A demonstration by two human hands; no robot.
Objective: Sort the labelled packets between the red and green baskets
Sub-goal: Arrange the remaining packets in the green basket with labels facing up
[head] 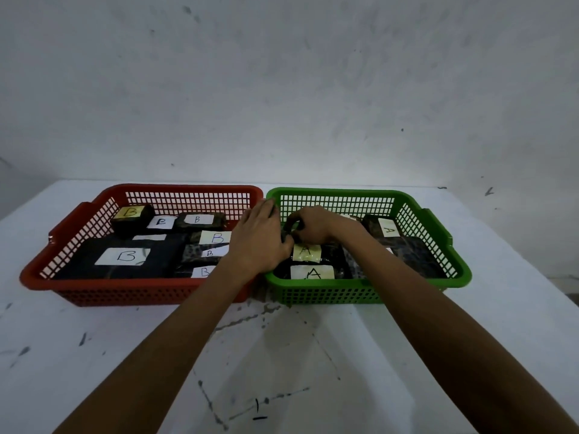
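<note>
Small dark packet [291, 228] is over the green basket's [360, 292] left side, close to the red basket [150, 296]. Right hand [315, 228] is curled round it. Left hand [261, 238] is against it, but its back blocks the view, so can't tell if it pinches.

Risks:
- Label hidden, so it could go in the wrong bin.
- Wrap looks glossy and probably slick; a loose grip drops it onto the A packets [308, 272].
- Lattice plastic walls could snag a corner.

B packets [125, 256] are flat, soft-edged blocks with paper labels. Table [94, 355] is white and scuffed.
</note>
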